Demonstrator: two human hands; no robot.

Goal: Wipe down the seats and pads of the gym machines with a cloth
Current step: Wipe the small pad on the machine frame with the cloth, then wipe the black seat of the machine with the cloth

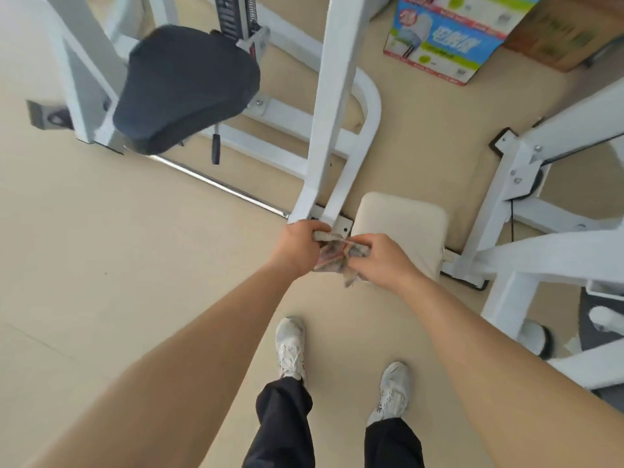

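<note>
Bright, even, diffuse light fills the scene, leaving only faint soft shadows on the beige floor beneath the white machine frame and beside the shoes. The black seat at eleven o'clock is smeared by motion blur, and the printed boxes at one o'clock are soft and unreadable (the whole picture looks slightly compressed). Wide-angle distortion bows the frame tubes towards the edges and swells the forearms at five and seven o'clock, while the chrome bar carries a thin glare line.
</note>
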